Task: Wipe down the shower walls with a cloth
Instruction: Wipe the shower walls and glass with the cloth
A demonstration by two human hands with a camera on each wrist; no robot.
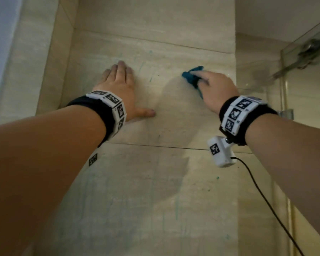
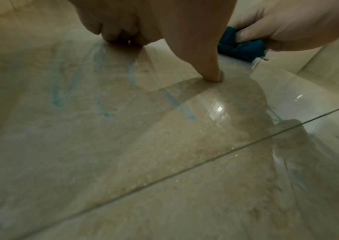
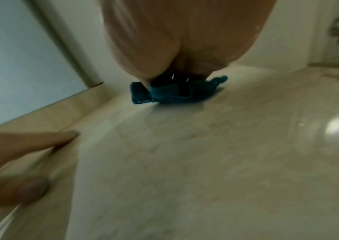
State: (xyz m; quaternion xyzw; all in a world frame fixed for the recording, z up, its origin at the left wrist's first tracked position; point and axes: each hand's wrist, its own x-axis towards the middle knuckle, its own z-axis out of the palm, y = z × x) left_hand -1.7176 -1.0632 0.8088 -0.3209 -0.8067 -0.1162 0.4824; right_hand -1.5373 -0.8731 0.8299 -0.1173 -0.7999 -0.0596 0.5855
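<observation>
Against the wall [image 1: 155, 43], the right grip [image 1: 216, 85] is curled round a bunched blue cloth [image 1: 191, 75] and presses it to the tile. Well to its left, the left grip [image 1: 118, 84] lies flat on the same tile, fingers straight, holding nothing; it looks like a brace. Blue streaks [image 2: 101, 81] run down the tile beside and below the left grip, so that patch seems unwiped. To wipe well, I would spread the cloth flatter under the palm, since a wad touches little tile. Sweep it leftward across the streaks in overlapping passes, working downward, and lift the left grip clear before the cloth reaches it.
</observation>
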